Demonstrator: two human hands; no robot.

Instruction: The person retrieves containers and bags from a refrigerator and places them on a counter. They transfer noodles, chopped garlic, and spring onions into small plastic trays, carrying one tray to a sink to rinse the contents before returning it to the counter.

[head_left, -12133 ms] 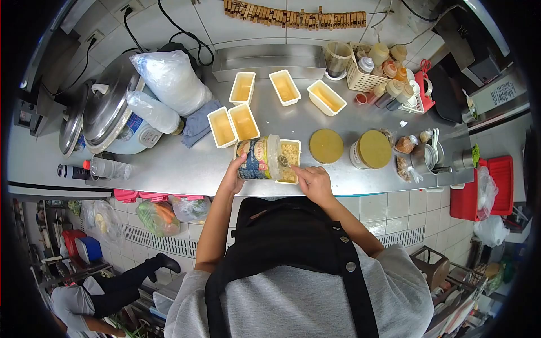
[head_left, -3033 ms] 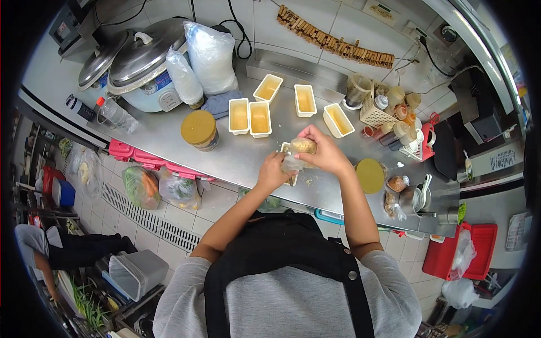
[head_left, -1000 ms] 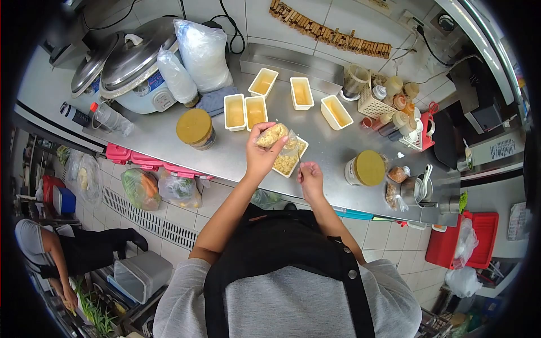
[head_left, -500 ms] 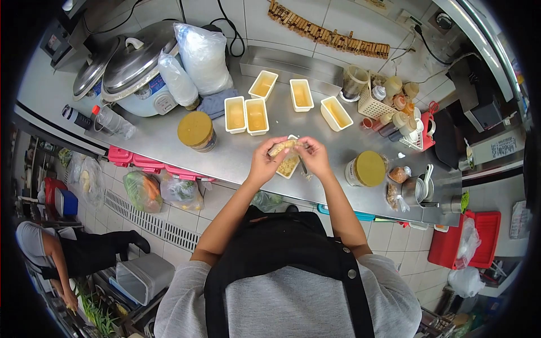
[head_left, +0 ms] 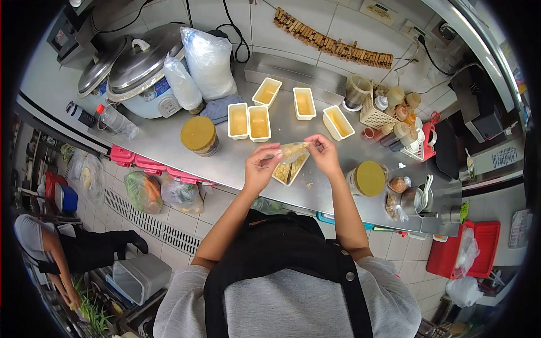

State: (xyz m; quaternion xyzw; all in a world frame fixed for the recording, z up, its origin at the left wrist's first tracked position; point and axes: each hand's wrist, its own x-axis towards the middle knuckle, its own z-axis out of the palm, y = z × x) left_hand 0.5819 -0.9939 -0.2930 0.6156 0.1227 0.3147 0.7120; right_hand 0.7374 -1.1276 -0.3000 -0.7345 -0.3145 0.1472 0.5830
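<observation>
A small clear plastic bag with pale yellow chopped food inside is stretched between my two hands. My left hand grips one end, and the fingers of my right hand pinch the other end. Right below the bag, a white rectangular tub stands on the steel counter, partly covered by bag and hand. It holds pale yellow chopped bits, and a dark utensil handle lies across them. A few crumbs are scattered on the counter to its right.
Several white tubs with yellowish insides stand behind. Gold-lidded jars flank my hands. Rice cookers and filled plastic bags are back left; a basket of sauce bottles is back right. Another person works at lower left.
My hands have moved apart, and the bag, bunched between them before, is now drawn out lengthwise. More of the tub below shows. The view has shifted slightly.
</observation>
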